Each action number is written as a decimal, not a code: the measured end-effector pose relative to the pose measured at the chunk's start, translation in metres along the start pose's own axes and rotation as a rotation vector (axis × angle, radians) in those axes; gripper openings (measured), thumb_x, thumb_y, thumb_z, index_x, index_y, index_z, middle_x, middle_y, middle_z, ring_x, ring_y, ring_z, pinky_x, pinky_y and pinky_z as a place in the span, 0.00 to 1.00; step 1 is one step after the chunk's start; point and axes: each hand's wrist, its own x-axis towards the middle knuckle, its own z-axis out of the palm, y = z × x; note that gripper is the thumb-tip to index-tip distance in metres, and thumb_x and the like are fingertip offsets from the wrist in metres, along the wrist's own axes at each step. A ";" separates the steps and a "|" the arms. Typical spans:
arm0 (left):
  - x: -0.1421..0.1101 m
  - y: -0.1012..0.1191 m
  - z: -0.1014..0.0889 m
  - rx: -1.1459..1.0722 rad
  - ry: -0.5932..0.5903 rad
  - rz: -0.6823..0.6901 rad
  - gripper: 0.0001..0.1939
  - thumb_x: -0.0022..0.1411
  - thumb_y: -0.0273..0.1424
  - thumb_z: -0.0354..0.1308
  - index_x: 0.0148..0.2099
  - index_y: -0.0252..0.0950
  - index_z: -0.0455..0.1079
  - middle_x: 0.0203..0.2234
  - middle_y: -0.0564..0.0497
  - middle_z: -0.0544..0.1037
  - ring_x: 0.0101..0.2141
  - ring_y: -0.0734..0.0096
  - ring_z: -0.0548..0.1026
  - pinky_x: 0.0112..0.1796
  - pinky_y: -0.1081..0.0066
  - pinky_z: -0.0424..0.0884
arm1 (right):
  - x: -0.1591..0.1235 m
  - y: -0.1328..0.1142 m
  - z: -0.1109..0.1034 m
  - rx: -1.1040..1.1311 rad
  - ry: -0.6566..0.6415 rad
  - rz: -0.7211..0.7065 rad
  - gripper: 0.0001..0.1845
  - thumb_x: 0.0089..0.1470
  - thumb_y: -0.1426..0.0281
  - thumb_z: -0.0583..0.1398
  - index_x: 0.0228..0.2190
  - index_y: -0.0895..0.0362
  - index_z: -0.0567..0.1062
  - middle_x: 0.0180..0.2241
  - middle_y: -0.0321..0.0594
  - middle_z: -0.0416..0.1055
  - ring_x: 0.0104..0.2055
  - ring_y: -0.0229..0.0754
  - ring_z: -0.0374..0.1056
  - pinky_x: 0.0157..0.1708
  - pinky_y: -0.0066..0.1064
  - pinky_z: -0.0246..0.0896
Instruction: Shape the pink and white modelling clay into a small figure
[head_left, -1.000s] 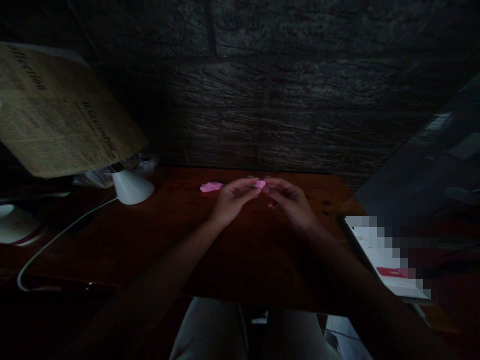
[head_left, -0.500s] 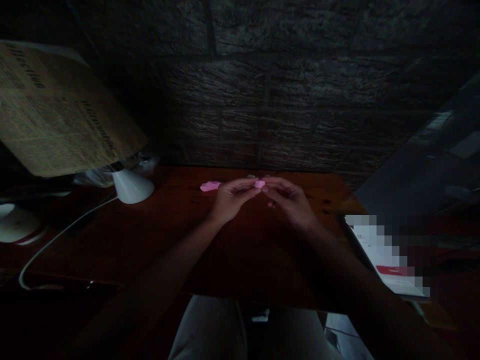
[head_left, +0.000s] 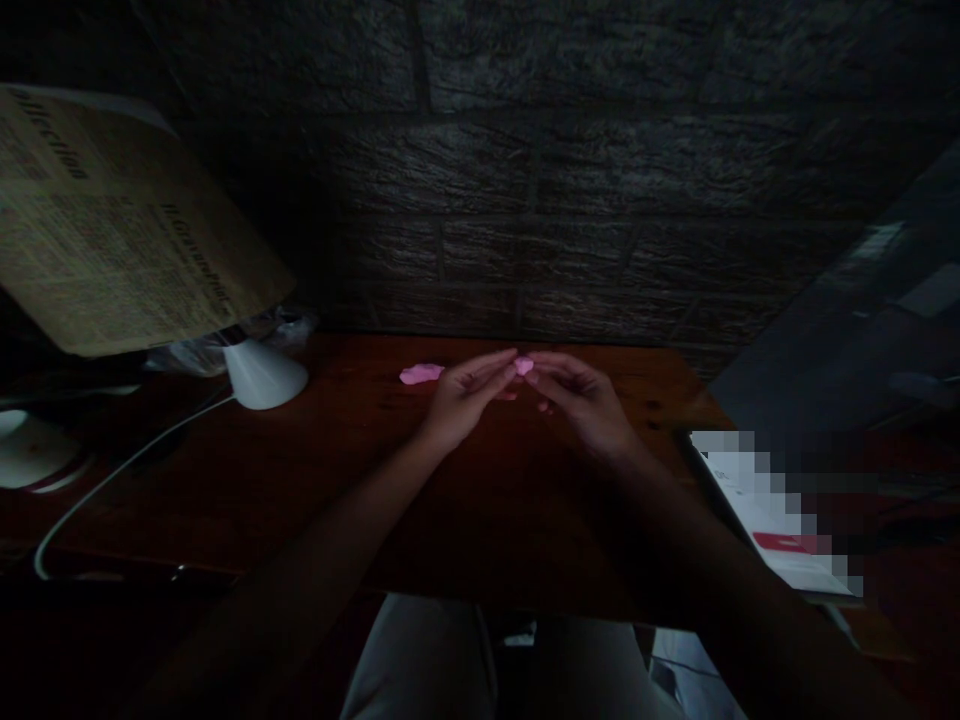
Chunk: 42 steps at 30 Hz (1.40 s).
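A small lump of pink modelling clay point(head_left: 524, 366) is held between the fingertips of both hands, just above the table. My left hand point(head_left: 466, 397) is closed, its thumb and forefinger pressed at the lump's left side. From the right, my right hand point(head_left: 587, 402) pinches the same lump between thumb and fingers. A longer, uneven piece of pink clay point(head_left: 421, 374) lies on the wooden table point(head_left: 510, 510), left of my left hand and partly covered by it.
On the left stands a lamp with a white base point(head_left: 266, 376) and a newspaper-print shade point(head_left: 135, 230). Its white cord point(head_left: 120, 465) curves toward the front edge. A white cup-like object point(head_left: 37, 450) is farther left. White printed sheets point(head_left: 757, 510) lie at the right edge. A dark stone wall point(head_left: 480, 200) rises behind.
The small lump has shifted slightly right and turned in the fingertips. The left fingers have moved a little against it. The longer piece lies where it was.
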 end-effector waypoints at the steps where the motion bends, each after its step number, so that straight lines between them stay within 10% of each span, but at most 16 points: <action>1: 0.001 -0.001 0.000 -0.035 0.004 -0.022 0.19 0.54 0.41 0.74 0.48 0.41 0.83 0.47 0.45 0.85 0.44 0.61 0.83 0.40 0.67 0.80 | 0.000 0.000 0.000 0.001 -0.004 -0.005 0.14 0.47 0.58 0.74 0.38 0.46 0.84 0.40 0.36 0.83 0.35 0.39 0.74 0.28 0.29 0.68; 42: 0.001 -0.007 0.000 -0.266 -0.057 -0.170 0.15 0.51 0.38 0.77 0.42 0.43 0.84 0.39 0.50 0.84 0.38 0.70 0.81 0.41 0.68 0.76 | -0.003 0.013 0.010 0.073 0.019 0.028 0.15 0.47 0.55 0.73 0.39 0.41 0.86 0.41 0.34 0.83 0.33 0.39 0.73 0.24 0.29 0.67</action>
